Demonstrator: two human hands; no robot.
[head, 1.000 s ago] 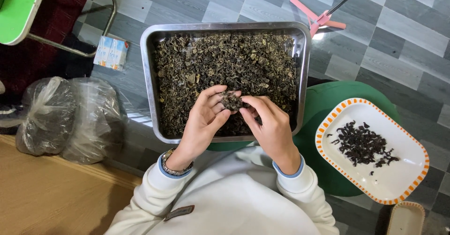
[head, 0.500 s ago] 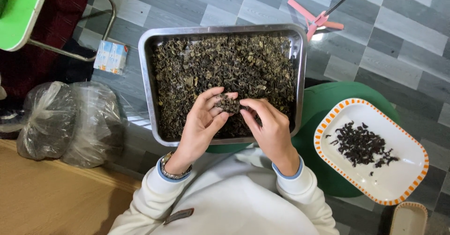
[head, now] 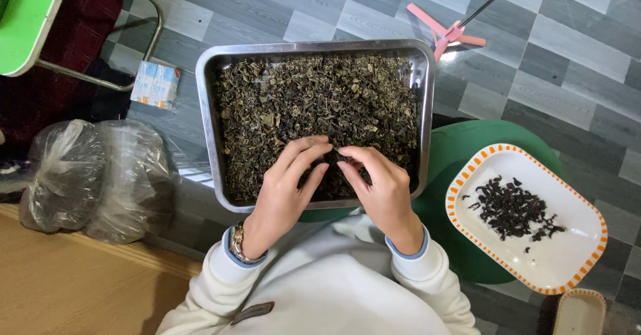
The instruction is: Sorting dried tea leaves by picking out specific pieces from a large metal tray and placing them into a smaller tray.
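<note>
In the head view, the left hand (head: 287,188) is curling its fingers in, only a little open, and its fingertips are touching a small dark clump of dried leaves (head: 336,156) at the near side of the tray. The right hand (head: 382,189) is also curling in close, and its fingertips are pinching the same clump from the other side. Both hands are resting over one metal tray (head: 208,114) that is holding a full layer of dried leaves (head: 314,98). One white dish with an orange rim (head: 567,268) is sitting to the right, on a green stool (head: 467,148), and it is holding one small pile of dark picked leaves (head: 511,208). Two clear plastic bags (head: 93,175) are lying on the floor to the left. One watch (head: 238,240) is sitting on the left wrist.
</note>
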